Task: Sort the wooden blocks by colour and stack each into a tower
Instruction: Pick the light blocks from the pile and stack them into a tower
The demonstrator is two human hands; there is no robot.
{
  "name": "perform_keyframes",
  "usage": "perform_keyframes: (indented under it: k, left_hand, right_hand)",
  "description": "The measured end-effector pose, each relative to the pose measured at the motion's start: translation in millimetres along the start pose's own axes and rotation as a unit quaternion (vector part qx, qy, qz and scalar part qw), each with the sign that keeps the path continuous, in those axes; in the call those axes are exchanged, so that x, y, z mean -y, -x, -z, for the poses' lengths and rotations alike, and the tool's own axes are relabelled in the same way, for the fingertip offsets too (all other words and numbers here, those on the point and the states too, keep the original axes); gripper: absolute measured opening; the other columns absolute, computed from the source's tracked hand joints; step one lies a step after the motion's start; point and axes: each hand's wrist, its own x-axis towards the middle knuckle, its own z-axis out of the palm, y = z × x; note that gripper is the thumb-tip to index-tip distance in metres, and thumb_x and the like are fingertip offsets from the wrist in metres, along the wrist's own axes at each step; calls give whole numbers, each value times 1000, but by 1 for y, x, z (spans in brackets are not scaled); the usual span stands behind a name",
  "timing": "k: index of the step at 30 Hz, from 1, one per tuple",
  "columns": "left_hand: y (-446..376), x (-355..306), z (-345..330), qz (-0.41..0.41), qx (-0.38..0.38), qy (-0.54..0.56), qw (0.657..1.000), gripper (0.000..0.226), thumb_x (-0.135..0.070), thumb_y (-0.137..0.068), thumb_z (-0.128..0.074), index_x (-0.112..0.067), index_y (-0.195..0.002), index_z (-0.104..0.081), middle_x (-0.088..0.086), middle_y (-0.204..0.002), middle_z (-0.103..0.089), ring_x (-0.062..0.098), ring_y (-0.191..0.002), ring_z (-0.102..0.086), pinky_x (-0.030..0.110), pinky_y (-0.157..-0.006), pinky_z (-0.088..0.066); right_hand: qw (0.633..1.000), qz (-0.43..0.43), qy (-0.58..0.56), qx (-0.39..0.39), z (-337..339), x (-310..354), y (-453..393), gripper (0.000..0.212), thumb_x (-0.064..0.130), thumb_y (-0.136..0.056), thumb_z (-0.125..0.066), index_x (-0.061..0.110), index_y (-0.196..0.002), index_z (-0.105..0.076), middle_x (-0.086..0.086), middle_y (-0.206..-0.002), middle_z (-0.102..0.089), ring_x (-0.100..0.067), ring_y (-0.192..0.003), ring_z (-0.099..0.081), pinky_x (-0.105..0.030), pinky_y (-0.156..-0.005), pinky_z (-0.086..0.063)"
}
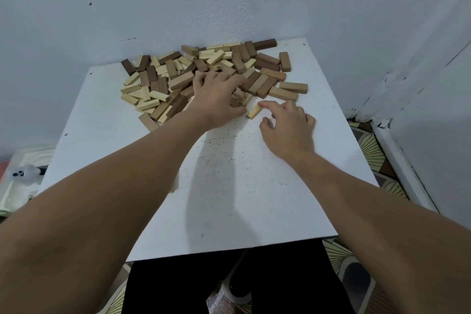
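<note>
Wooden blocks (204, 71), pale, mid-brown and dark, lie in a loose heap on the white table (229, 199), beyond and beneath the left hand (216, 99), whose fingers spread over them; grasp cannot be determined. The right hand (288, 127), fingers curled, touches one pale block (254, 111) with its forefinger.

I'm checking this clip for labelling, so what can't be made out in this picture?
- Head view: blocks under the left hand are hidden by it.
- Right hand: curled fingers hide whether it touches the pale block.
- White object at the left edge is blurred, unidentifiable.
- Table near edge hides the floor.
</note>
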Motion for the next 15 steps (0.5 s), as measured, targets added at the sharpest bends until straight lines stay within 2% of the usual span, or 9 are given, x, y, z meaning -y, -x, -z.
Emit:
perform_keyframes:
  k: [1,3,7,10,15]
  left_hand:
    - [0,-1,-1,12,2,-13,1000,54,-51,-90,-67,-37,-140,-54,-6,-130,-58,26,-134,-39,48,-117,-10]
    - [0,-4,-2,17,9,-33,999,46,-53,-93,-63,-39,-137,-60,-7,-131,-60,26,-134,-39,49,-118,-10]
    - [8,-13,-10,-19,-29,-36,999,30,-42,-99,-60,-37,-127,-71,-11,-114,-71,26,-125,-48,51,-116,-7]
    - [15,-21,-15,-35,-70,-42,996,23,-36,-102,-59,-35,-120,-74,-10,-102,-74,26,-118,-53,46,-112,-8]
    - [35,-28,-13,-51,-67,-38,996,28,-41,-105,-53,-35,-125,-71,-9,-101,-75,22,-112,-55,42,-102,-14]
  right_hand:
    - [1000,-1,-1,-2,0,0,0,42,33,-99,-48,45,-139,-54,6,-113,-52,-18,-112,-50,-42,-106,-27]
    - [1000,-3,0,-1,-1,-1,-1,44,34,-100,-48,42,-143,-53,4,-117,-53,-18,-113,-49,-42,-107,-27]
    - [1000,-8,-5,7,0,-2,-2,44,35,-101,-49,38,-144,-57,5,-118,-51,-16,-117,-48,-40,-109,-25]
    - [1000,-9,-22,0,0,-2,-2,39,34,-99,-52,40,-136,-62,5,-118,-53,-16,-116,-51,-41,-109,-26]
    - [999,1,-49,-10,3,-5,3,24,40,-93,-63,39,-117,-67,11,-116,-50,-13,-117,-52,-36,-109,-27]
